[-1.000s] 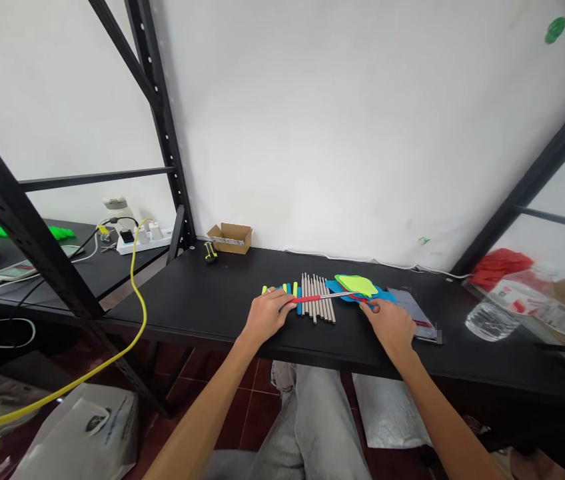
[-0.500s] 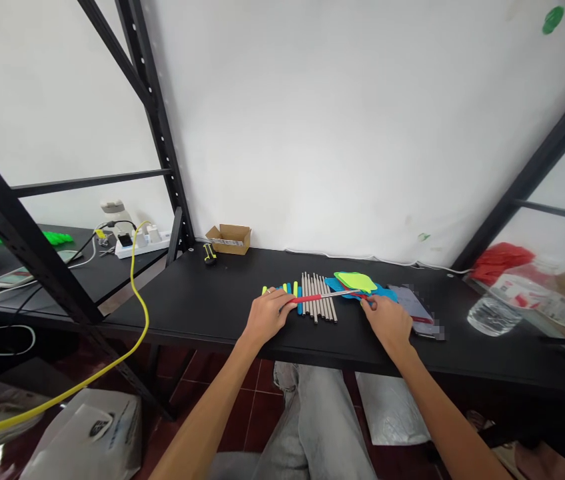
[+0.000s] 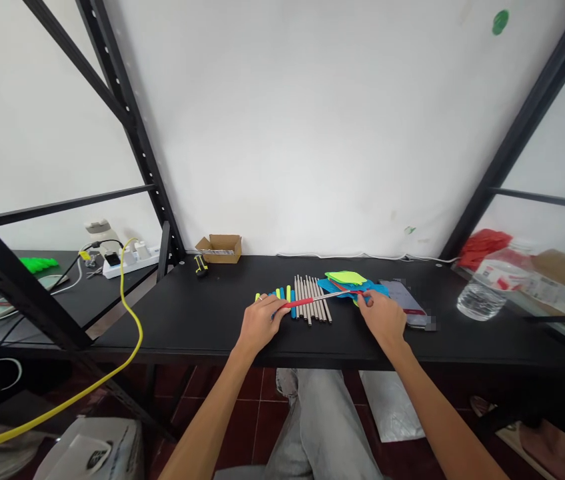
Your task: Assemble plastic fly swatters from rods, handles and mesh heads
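A thin silver rod with a red grip (image 3: pixel 304 302) stretches between my hands, just above the black table (image 3: pixel 182 313). My left hand (image 3: pixel 261 325) is closed around its red grip. At the rod's other end my right hand (image 3: pixel 381 313) pinches a small red part; the fingers partly hide it. Behind and under the rod lies a row of silver-grey sticks (image 3: pixel 311 290), with blue and yellow grips (image 3: pixel 288 293) beside them near my left hand. Close to my right fingers is a pile of flat blue pieces (image 3: pixel 330 286) with yellow-green pieces (image 3: pixel 346 277) on top.
A phone (image 3: pixel 402 298) lies right of my right hand. Farther right are a clear water bottle (image 3: pixel 482 297) and a red bag (image 3: pixel 485 248). An open cardboard box (image 3: pixel 220 249) and a black-yellow tool (image 3: pixel 201 267) sit back left. A yellow cable (image 3: pixel 135 327) hangs left.
The camera view has shifted slightly, moving the whole scene a little left in the picture. Both hands keep the same hold on the red-gripped rod.
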A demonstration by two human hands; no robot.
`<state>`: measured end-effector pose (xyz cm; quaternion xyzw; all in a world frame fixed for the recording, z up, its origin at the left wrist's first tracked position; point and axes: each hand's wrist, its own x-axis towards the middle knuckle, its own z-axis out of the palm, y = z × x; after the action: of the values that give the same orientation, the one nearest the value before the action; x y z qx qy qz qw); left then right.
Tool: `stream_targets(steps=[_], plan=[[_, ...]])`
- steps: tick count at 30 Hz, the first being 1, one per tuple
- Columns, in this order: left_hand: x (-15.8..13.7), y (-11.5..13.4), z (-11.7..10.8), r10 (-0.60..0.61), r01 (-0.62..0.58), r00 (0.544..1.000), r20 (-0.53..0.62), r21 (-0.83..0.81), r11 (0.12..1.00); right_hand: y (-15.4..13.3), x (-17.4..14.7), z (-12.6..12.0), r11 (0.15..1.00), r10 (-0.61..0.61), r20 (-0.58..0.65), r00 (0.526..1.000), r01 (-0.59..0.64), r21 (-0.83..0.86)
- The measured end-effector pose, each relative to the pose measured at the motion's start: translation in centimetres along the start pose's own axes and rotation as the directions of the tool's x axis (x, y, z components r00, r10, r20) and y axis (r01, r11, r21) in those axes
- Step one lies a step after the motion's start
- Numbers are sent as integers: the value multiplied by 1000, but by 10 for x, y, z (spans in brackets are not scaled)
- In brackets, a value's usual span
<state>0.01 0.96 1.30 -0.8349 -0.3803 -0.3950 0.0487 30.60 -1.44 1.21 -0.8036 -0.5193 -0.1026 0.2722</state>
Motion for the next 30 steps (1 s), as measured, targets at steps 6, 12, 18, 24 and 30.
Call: stream_targets(steps=[6,12,18,24,30], plan=[[0,2,-1,1,-1,1000,-2,8,1000,2,-3,-3,998,24,-55,998,-21,60],[0,2,-2,-14,13,1000,25,23,1000,5,-5,-3,992,36,-86,996,-26,121],[-1,2,-3,-7,7,1000,28,23,1000,6,-6,-1,980,48,-182,982,-11,199],[0,2,-4,1,-2,1000,31,31,1000,7,-5,-2,960,90,-227,970,-24,278],[0,2,-4,-2,2,1000,26,29,1000,10,-3,-6,917,155,-231,961,-53,395]])
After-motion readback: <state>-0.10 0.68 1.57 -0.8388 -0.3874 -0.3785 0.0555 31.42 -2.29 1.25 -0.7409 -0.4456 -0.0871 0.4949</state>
